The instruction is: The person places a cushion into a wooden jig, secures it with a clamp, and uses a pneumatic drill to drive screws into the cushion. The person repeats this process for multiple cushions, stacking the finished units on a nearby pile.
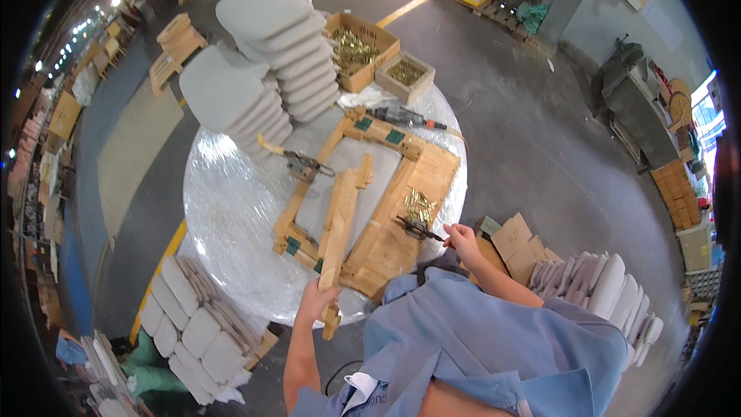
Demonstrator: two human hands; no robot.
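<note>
My left hand (316,299) grips the lower end of a long pale wooden rail (340,220), which has a short cross-piece at its far end. The rail lies slantwise over a wooden jig frame (390,239) with green pads. My right hand (461,241) is closed at the end of the dark handle of a metal toggle clamp (417,228) on the jig's right board. Small brass-coloured fasteners (419,205) lie loose beside that clamp. A second toggle clamp (306,167) sits on the jig's left side.
The jig rests on a round table wrapped in clear film (224,224). At its back stand stacked grey seat pads (266,19), a cardboard box (363,46) and smaller box (405,75) of fasteners, and a power driver (405,117). More pads (193,324) lie at lower left, others (598,286) at right.
</note>
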